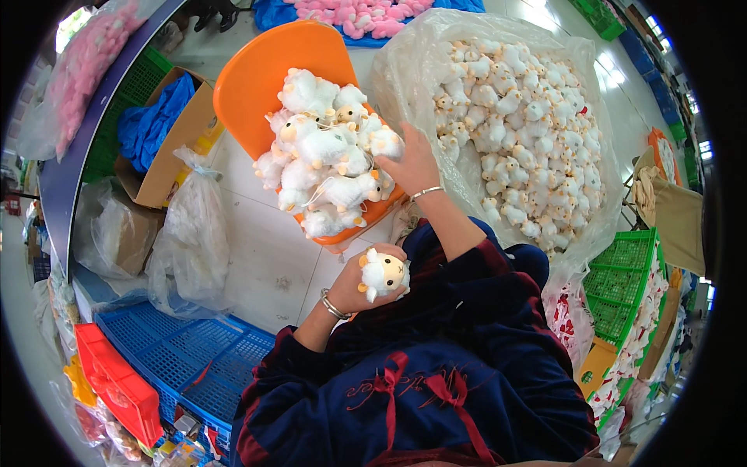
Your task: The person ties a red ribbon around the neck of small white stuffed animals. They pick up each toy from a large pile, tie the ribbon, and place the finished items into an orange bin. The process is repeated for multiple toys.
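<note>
Close above my lap, my left hand [354,286] has its grip wrapped tight around one small white plush lamb [384,273], whose yellow face and tiny horns point up toward me; a silver bangle [334,307] sits on that wrist. Further out, my right hand [412,165] reaches into the heap of plush lambs [327,159] piled on the orange chair [264,74], fingers curled in among them at the heap's right edge, though I cannot tell whether that grip has closed on any one toy. A thin bracelet [426,191] circles that wrist. Just right of the chair, touching my right forearm, stands a big clear plastic bag [537,54] stuffed with many more of the same white lambs. Left of the chair, on the tiled floor [264,257], sits a smaller knotted clear bag [191,233], and beyond it a cardboard box [167,163] with blue cloth inside. Blue plastic crates [194,358] lie at my lower left, and green crates [622,288] stand at my right.
</note>
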{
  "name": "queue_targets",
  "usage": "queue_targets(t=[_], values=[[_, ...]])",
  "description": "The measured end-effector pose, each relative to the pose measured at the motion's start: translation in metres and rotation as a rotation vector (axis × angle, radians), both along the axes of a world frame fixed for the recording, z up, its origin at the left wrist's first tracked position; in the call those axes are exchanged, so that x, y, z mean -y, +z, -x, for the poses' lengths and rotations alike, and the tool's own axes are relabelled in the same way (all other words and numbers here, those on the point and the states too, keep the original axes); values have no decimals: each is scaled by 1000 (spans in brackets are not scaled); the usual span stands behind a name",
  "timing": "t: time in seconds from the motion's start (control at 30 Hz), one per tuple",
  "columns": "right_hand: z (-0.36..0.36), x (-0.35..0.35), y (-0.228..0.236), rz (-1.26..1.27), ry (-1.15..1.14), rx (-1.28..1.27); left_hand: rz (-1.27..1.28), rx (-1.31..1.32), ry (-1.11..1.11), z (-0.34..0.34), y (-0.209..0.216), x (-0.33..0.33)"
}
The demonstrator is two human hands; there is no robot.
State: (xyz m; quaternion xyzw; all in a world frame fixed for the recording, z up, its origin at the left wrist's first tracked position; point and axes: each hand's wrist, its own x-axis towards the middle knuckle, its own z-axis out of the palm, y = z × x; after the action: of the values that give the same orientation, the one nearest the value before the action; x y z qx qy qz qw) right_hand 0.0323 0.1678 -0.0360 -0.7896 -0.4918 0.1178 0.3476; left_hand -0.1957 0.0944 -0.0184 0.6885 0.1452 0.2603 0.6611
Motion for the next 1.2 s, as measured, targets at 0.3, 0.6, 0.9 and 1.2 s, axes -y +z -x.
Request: queue_targets(t=[0.3,0.6,0.9,1.2], values=[[-31,-12,-4,-88,-184,-981,42,14,26,3,-1,0],[-43,-6,-33,124,-67,-458,61,-38,21,-1,4,-1],[-40,-7,-20,116,-104,-487,142,-80,41,0,8,-1],[-51,-1,-27,245,40,-353,143,-141,89,0,-6,3]])
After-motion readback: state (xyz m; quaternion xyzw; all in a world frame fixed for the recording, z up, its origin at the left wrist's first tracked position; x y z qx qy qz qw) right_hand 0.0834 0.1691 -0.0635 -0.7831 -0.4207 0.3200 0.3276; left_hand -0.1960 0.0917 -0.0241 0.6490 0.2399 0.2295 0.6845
